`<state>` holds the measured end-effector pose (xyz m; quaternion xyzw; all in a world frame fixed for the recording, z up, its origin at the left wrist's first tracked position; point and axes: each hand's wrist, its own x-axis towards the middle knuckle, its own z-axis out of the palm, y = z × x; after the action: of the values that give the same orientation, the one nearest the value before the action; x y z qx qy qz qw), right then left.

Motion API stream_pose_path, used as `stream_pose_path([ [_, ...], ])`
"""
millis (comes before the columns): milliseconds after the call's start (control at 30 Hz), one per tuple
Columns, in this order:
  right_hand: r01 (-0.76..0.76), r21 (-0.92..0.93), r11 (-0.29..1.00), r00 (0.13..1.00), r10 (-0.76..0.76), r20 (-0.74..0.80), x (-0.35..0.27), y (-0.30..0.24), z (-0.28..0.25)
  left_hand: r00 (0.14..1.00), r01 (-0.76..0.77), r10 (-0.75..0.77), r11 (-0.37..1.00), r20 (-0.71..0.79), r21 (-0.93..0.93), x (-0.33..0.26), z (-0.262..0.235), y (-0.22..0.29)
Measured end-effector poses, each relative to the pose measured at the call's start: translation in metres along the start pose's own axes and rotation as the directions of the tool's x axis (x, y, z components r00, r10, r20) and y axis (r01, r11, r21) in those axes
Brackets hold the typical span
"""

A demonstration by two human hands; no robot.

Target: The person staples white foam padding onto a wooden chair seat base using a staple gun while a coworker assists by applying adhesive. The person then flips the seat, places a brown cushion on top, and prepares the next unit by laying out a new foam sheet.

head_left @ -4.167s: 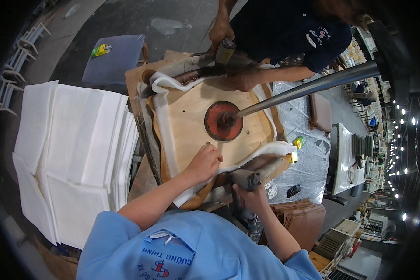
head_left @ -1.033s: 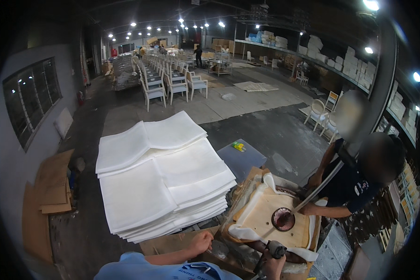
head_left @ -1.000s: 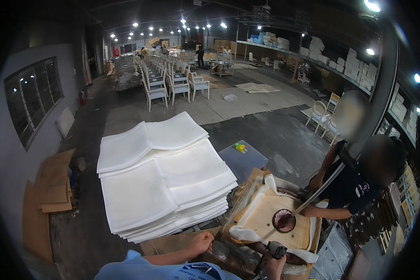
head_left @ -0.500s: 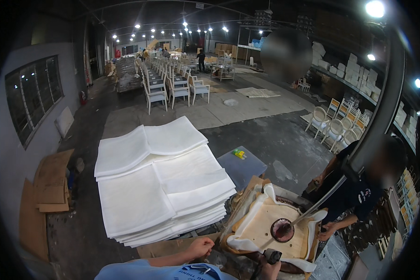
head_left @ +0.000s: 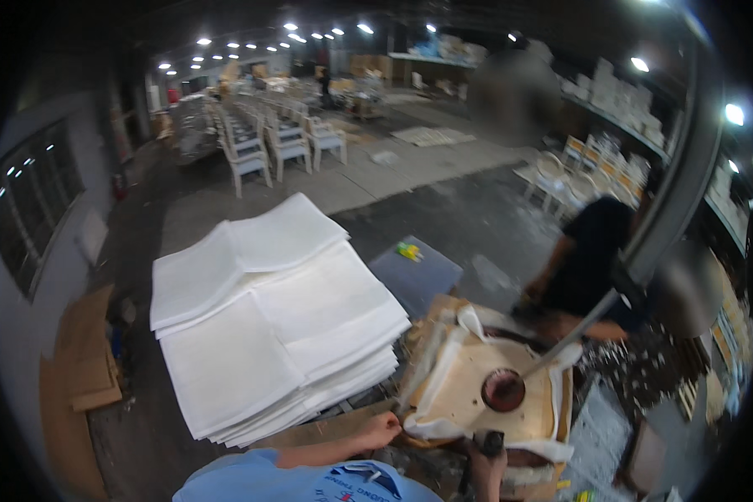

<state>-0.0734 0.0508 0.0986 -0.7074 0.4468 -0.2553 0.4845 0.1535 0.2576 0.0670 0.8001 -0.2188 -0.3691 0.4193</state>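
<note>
Gripping one tool (head_left: 489,442), the right hand (head_left: 486,470) is near one wooden panel (head_left: 458,391); I cannot tell the left hand's (head_left: 381,430) grip.

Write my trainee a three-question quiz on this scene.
1. True or false: the right hand holds a tool.
2. Which lies left of the wooden board? (a) the grey post; (b) the white sheets; (c) the co-worker.
3. Fill in: the reddish pad at the lower end of the metal rod is ____ in shape.

Key: 1 true; 2 b; 3 round.
</note>
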Motion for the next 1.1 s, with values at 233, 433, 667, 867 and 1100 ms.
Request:
stream_pose_path([
  [233,-0.042,-0.18,0.983,0.999,0.036,-0.039,-0.002,-0.004,-0.015,0.994,0.007,-0.012,0.999,0.11,0.051,0.005,0.007,-0.017],
  [433,0.063,-0.245,0.967,0.992,-0.089,-0.095,0.002,-0.001,-0.041,0.945,-0.115,0.062,0.983,0.322,0.146,0.015,0.019,0.002],
  [667,0.032,-0.281,0.959,0.985,-0.078,-0.152,0.002,0.003,-0.053,0.911,-0.212,0.162,0.972,0.378,0.096,0.014,0.021,-0.004],
  [867,0.017,-0.342,0.94,0.93,-0.14,-0.339,0.007,0.022,-0.092,0.886,-0.409,0.348,0.898,0.307,0.164,0.025,0.01,0.011],
  [1100,-0.173,0.209,0.962,0.892,0.243,-0.38,-0.071,0.004,-0.117,0.496,-0.865,0.779,0.408,0.384,0.291,0.035,0.0,0.041],
])
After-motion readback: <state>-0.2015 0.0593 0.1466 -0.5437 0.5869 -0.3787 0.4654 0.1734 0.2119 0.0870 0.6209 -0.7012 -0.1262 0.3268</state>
